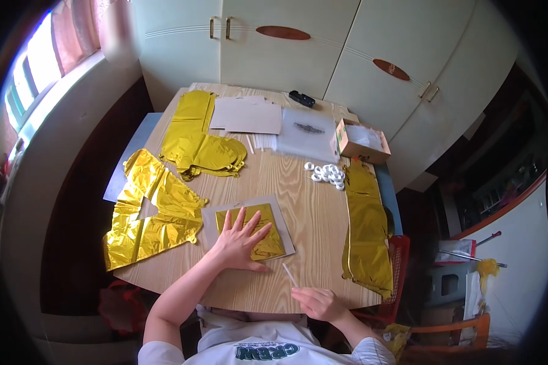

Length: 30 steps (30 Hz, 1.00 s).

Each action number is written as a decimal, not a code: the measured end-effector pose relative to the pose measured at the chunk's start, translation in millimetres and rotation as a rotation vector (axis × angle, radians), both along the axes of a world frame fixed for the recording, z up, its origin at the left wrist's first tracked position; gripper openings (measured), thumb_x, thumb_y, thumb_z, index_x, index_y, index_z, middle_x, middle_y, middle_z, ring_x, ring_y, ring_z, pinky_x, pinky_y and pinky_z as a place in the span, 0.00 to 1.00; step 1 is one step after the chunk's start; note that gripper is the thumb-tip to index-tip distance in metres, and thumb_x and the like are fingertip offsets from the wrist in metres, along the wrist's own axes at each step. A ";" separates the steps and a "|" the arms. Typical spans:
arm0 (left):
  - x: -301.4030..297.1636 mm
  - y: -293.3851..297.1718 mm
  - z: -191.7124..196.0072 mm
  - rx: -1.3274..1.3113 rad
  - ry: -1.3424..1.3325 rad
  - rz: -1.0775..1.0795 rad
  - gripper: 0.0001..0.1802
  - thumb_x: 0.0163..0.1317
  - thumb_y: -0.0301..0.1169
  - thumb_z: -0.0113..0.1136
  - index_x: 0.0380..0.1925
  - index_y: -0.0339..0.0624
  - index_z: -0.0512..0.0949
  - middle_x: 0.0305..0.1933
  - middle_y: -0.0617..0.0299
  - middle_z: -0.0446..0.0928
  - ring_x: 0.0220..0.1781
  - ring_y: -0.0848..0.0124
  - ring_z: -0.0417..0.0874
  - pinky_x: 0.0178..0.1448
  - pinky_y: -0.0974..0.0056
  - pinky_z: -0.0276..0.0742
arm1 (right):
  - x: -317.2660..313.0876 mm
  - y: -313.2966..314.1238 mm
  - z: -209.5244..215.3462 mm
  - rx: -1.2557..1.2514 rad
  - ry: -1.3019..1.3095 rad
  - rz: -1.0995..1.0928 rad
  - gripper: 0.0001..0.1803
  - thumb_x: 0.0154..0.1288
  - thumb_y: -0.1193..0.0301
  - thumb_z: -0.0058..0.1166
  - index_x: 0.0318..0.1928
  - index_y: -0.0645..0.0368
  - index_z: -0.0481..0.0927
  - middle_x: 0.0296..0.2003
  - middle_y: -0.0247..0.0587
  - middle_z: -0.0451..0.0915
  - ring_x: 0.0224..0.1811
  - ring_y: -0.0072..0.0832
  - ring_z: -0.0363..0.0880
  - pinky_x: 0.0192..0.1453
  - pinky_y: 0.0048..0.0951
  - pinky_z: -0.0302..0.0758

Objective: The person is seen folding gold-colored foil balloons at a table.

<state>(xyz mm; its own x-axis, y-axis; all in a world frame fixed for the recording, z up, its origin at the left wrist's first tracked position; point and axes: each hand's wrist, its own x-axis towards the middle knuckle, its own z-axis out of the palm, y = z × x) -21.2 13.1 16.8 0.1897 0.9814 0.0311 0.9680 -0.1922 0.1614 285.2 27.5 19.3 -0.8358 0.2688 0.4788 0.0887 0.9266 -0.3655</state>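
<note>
My left hand (237, 244) lies flat with fingers spread, pressing on a folded gold foil sheet (273, 244). Under that foil is a greyish cardboard piece (284, 222), its edges showing around it. My right hand (318, 303), at the table's near edge, pinches the lower end of a thin white straw (288, 272) that points up toward the cardboard. Left of the cardboard lies a crinkled, shiny gold foil balloon (164, 228), unfolded and flat.
Flat gold balloons (192, 131) lie at the far left, another gold stack (365, 231) at right. Farther back are cardboard sheets (249, 115), white straws (263, 142), clear plastic bags (295, 143), white rings (329, 174), a black object (301, 98) and an open box (364, 143).
</note>
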 end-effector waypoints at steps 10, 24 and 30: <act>-0.4 -0.6 -4.3 0.016 -0.033 -0.010 0.49 0.50 0.65 0.55 0.71 0.56 0.62 0.75 0.48 0.56 0.77 0.33 0.43 0.72 0.26 0.34 | -6.1 5.5 -9.1 0.105 -0.024 -0.032 0.16 0.57 0.75 0.58 0.48 0.60 0.81 0.48 0.39 0.82 0.45 0.30 0.85 0.46 0.27 0.83; -1.0 -0.8 -11.0 0.048 -0.026 0.000 0.44 0.55 0.63 0.51 0.70 0.58 0.62 0.75 0.49 0.56 0.77 0.34 0.44 0.71 0.24 0.35 | -12.5 12.9 -8.1 0.223 -0.064 -0.027 0.16 0.58 0.75 0.55 0.48 0.62 0.81 0.47 0.43 0.82 0.46 0.30 0.85 0.43 0.25 0.83; -0.1 -2.7 -8.1 0.041 -0.033 -0.019 0.43 0.59 0.67 0.45 0.71 0.58 0.61 0.75 0.50 0.56 0.77 0.35 0.43 0.73 0.26 0.33 | -18.3 20.0 -9.4 0.221 -0.111 -0.066 0.16 0.59 0.76 0.54 0.48 0.63 0.81 0.48 0.44 0.82 0.47 0.31 0.85 0.44 0.26 0.83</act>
